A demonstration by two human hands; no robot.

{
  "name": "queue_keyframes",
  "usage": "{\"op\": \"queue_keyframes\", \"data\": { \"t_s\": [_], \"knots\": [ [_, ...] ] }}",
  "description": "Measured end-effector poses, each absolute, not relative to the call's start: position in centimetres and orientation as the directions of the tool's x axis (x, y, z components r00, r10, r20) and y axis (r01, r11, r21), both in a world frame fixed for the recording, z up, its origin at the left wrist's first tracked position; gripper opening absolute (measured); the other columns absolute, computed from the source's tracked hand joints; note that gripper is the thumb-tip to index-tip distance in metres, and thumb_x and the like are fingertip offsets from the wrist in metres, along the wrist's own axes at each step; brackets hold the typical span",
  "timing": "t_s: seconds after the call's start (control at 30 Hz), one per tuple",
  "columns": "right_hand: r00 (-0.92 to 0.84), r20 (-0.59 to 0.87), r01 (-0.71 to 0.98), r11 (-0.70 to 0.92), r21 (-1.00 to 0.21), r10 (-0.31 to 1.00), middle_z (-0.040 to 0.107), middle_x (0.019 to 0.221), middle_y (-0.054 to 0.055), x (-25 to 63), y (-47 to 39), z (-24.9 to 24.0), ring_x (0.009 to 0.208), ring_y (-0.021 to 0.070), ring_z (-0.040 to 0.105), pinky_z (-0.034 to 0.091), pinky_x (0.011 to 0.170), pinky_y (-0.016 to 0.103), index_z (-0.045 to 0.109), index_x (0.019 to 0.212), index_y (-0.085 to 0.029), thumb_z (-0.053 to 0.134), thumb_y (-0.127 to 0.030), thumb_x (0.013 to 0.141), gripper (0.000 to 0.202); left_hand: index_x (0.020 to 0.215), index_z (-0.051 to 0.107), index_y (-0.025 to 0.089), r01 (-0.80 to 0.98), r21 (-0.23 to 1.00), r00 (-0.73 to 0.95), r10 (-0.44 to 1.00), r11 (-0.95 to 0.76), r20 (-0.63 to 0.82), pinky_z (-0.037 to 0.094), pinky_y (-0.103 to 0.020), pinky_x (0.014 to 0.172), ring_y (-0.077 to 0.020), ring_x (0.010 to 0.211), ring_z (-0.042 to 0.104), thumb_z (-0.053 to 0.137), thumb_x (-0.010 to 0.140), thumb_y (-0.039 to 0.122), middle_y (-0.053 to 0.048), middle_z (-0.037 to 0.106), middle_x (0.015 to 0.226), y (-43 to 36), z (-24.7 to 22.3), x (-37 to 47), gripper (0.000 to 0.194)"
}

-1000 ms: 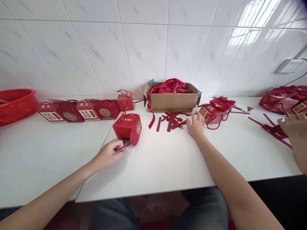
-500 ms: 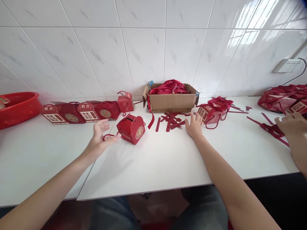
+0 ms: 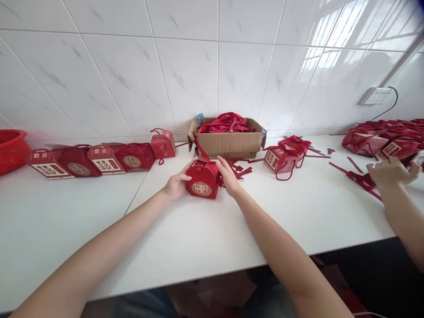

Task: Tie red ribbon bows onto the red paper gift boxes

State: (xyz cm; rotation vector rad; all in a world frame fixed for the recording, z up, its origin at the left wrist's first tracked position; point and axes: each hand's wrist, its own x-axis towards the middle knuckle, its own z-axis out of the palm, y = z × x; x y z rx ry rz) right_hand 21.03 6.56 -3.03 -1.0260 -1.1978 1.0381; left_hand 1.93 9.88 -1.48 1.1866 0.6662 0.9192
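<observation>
A red gift box [image 3: 202, 187] with a round gold emblem on its front stands upright on the white table before me. My left hand [image 3: 177, 183] clasps its left side, thumb toward the front. Against the right side rests my right hand [image 3: 228, 176], fingers reaching back along the upper edge. Together they hold the box between them; some fingertips are hidden behind it. Just behind it, dark red strips [image 3: 243, 168] lie scattered, partly covered by the box and my right hand.
A cardboard box [image 3: 228, 145] full of red ribbon stands by the tiled wall. Left are several red gift boxes [image 3: 107, 163] and a red basin [image 3: 11, 152]. Right are a ribboned gift box [image 3: 281, 161], a pile of boxes [image 3: 384, 137] and another person's hand [image 3: 391, 172].
Both my hands have come in to the gift box and now hold its sides. The box has turned, its emblem facing me more squarely, and sits nearer the strips. My view has shifted rightward.
</observation>
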Motion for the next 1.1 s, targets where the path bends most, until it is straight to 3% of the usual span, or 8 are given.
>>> {"op": "queue_keyframes", "data": {
  "t_s": [0.1,0.23,0.4,0.53,0.73,0.87,0.93,1.1],
  "knots": [
    [0.109,0.249,-0.029,0.254,-0.967,0.962,0.056,0.131,0.011,21.2,5.8,-3.6,0.118,0.0238,0.056,0.049,0.099,0.039,0.05,0.131,-0.022,0.052,-0.053,0.086,0.056,0.133,0.045,0.024,-0.242,0.97,0.27,0.96,-0.003,0.07,0.044,-0.043,0.096,-0.0267,0.112,0.056,0.059,0.066,0.031,-0.006,0.062,0.118,10.4,-2.6,3.1,0.069],
    [0.194,0.495,0.351,0.412,-0.841,0.847,0.053,0.128,0.012,21.3,4.7,-4.1,0.121,0.0261,0.051,0.045,0.102,0.044,0.06,0.122,-0.023,0.057,-0.044,0.085,0.042,0.121,0.046,0.025,0.035,0.95,-0.034,0.95,-0.31,0.311,0.046,-0.039,0.093,-0.0234,0.115,0.053,0.063,0.075,0.041,-0.008,0.055,0.123,10.7,-4.1,3.0,0.051],
    [0.109,0.642,0.59,0.471,-0.656,0.759,0.035,0.149,0.009,19.9,3.8,-4.3,0.137,0.03,0.032,0.032,0.112,0.052,0.062,0.125,-0.027,0.056,-0.041,0.088,0.04,0.118,0.05,0.021,-0.072,0.901,0.281,0.858,-0.427,0.429,0.049,-0.038,0.093,-0.0251,0.119,0.054,0.051,0.087,0.054,-0.012,0.055,0.129,9.9,-4.6,2.5,0.046],
    [0.069,0.671,0.565,0.525,-0.637,0.739,0.045,0.143,0.007,19.5,3.2,-4.3,0.137,0.0273,0.035,0.032,0.113,0.05,0.068,0.117,-0.028,0.048,-0.039,0.093,0.033,0.124,0.05,0.021,-0.056,0.889,0.315,0.837,-0.455,0.448,0.047,-0.042,0.098,-0.0261,0.118,0.054,0.052,0.089,0.048,-0.012,0.056,0.131,9.1,-4.3,2.8,0.045],
    [0.136,0.652,0.576,0.476,-0.664,0.746,0.052,0.136,0.007,20.1,3.2,-4.0,0.131,0.0275,0.043,0.03,0.111,0.052,0.069,0.113,-0.03,0.05,-0.039,0.092,0.03,0.101,0.061,0.021,0.278,0.538,0.272,0.602,-0.796,0.751,0.037,-0.045,0.107,-0.0234,0.118,0.05,0.041,0.096,0.032,-0.01,0.053,0.117,8.2,-4.0,2.9,0.023],
    [0.182,0.459,0.374,0.371,-0.85,0.869,0.04,0.147,0.011,20.9,3.9,-4.2,0.134,0.0276,0.042,0.04,0.107,0.046,0.041,0.143,-0.028,0.063,-0.051,0.081,0.07,0.102,0.057,0.021,0.226,0.523,0.35,0.57,-0.822,0.744,0.039,-0.046,0.105,-0.0243,0.117,0.05,0.04,0.096,0.033,-0.011,0.052,0.119,8.2,-4.3,2.6,0.022],
    [0.135,0.38,0.321,0.322,-0.891,0.915,0.051,0.138,0.012,21.0,4.1,-4.2,0.123,0.0266,0.052,0.045,0.101,0.044,0.04,0.141,-0.025,0.063,-0.054,0.08,0.072,0.105,0.054,0.02,0.226,0.508,0.377,0.556,-0.831,0.741,0.037,-0.051,0.106,-0.0277,0.12,0.047,0.045,0.093,0.039,-0.013,0.049,0.123,8.3,-4.5,2.6,0.025],
    [0.195,0.454,0.55,0.286,-0.785,0.87,0.068,0.103,0.009,20.4,3.8,-3.4,0.094,0.0244,0.063,0.047,0.089,0.041,0.061,0.105,-0.022,0.047,-0.056,0.088,0.041,0.098,0.053,0.02,0.313,0.521,0.281,0.601,-0.794,0.748,0.033,-0.055,0.105,-0.0322,0.12,0.041,0.054,0.081,0.043,-0.014,0.045,0.118,8.8,-4.8,2.4,0.028]
  ]
}}
